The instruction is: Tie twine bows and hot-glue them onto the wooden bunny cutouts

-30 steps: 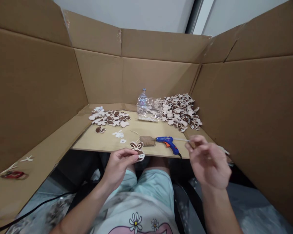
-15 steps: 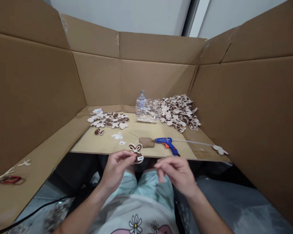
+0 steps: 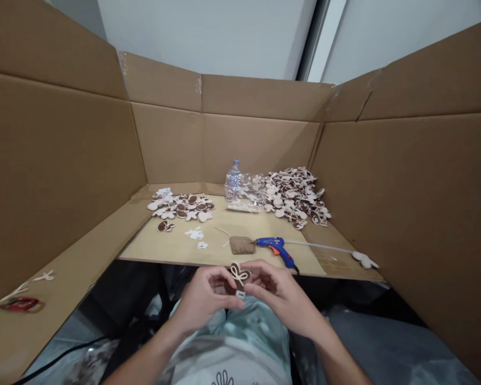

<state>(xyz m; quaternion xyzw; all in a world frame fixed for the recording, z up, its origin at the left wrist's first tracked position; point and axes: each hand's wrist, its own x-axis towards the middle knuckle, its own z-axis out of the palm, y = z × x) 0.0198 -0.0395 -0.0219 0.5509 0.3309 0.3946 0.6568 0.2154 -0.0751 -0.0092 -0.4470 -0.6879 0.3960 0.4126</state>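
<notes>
A brown bunny-shaped piece (image 3: 238, 280) with a cream bow and a small white label is held over my lap, in front of the table edge. My left hand (image 3: 210, 297) grips it from the left side, with the thumb near the label. On the right, my right hand (image 3: 274, 291) pinches its other side near the ear. Beyond my hands, a blue glue gun (image 3: 276, 247) lies with its nozzle at a brown burlap-like block (image 3: 242, 245). White labels (image 3: 195, 233) are scattered to the left of the block.
Bunny pieces form a small pile (image 3: 182, 206) at back left and a large heap (image 3: 294, 192) at back right. Between them stand a bottle (image 3: 234, 175) and a clear plastic bag (image 3: 244, 200). Red-handled snips (image 3: 22, 304) lie at far left. Cardboard walls (image 3: 260, 139) surround the table (image 3: 144, 246).
My right hand has moved left and taken hold of the bunny piece, which my left hand still holds. The piece is lower and tilted, and the view has tipped up slightly.
</notes>
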